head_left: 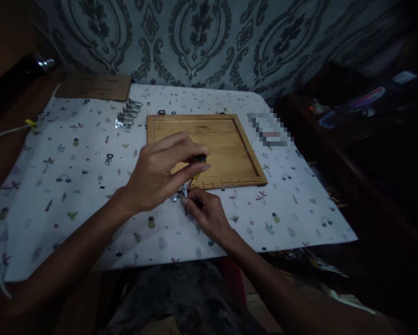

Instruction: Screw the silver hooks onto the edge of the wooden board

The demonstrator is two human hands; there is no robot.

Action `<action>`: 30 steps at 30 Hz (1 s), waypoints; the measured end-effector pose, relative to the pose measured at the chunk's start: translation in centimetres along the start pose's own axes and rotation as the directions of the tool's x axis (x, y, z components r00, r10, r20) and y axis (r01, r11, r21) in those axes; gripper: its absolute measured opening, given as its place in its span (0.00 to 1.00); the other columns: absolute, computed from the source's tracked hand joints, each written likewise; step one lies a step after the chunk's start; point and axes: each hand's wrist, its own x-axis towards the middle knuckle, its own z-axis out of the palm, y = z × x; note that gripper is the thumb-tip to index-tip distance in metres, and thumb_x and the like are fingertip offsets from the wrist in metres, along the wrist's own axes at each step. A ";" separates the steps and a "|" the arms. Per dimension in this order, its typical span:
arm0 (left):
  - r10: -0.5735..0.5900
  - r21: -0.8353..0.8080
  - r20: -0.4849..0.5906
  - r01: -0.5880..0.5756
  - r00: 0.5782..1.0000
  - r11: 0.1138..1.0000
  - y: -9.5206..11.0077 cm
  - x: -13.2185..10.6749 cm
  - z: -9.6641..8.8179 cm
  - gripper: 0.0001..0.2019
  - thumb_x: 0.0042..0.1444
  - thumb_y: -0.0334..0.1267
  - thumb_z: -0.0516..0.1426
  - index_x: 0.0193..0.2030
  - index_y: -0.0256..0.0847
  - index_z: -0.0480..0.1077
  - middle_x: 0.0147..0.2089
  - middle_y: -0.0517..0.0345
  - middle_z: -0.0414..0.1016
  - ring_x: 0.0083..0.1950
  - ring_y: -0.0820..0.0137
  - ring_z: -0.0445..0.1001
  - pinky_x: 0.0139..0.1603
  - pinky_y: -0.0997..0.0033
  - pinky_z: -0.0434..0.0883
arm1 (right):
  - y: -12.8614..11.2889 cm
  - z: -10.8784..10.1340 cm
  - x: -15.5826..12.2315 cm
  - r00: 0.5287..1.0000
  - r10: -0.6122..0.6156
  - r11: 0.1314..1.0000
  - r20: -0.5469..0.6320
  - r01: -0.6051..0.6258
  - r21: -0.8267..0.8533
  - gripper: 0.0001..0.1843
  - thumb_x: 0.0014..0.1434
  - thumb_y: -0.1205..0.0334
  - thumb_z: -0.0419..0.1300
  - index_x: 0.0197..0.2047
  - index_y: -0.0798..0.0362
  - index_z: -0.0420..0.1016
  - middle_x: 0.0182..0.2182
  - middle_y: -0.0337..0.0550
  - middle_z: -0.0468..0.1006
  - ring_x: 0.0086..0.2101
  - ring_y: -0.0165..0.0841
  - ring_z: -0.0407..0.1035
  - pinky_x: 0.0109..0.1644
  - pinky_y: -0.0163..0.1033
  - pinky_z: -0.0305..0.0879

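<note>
My left hand (163,172) is closed around the black and yellow handle of a screwdriver (201,158), held upright over the near edge of a wooden cabinet door (222,144). Below the handle, a shiny metal hinge (184,190) sits at the door's near left corner, partly covered by my fingers. The fingers of my right hand (210,211) are pinched on the hinge from the near side. Whether the screwdriver's tip touches a screw is hidden. The door lies flat, its recessed panel facing up, with small dark marks along its near edge.
Several metal hinges (128,111) lie in a row behind and left of the door, near a cardboard piece (93,87). A blurred-out rectangular item (269,129) is on the right. The printed tablecloth (90,209) ends near my lap; patterned wall (200,42) stands behind.
</note>
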 end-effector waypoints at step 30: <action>0.051 0.144 -0.033 -0.045 0.998 0.989 -0.6 0.2 -0.3 0.07 0.66 0.33 0.60 0.49 0.43 0.77 0.40 0.58 0.80 0.38 0.71 0.76 0.42 0.70 0.76 | 0.1 0.1 0.3 0.999 -0.025 0.999 -0.021 0.024 -0.024 0.11 0.65 0.56 0.58 0.31 0.51 0.69 0.23 0.36 0.73 0.24 0.29 0.63 0.32 0.35 0.56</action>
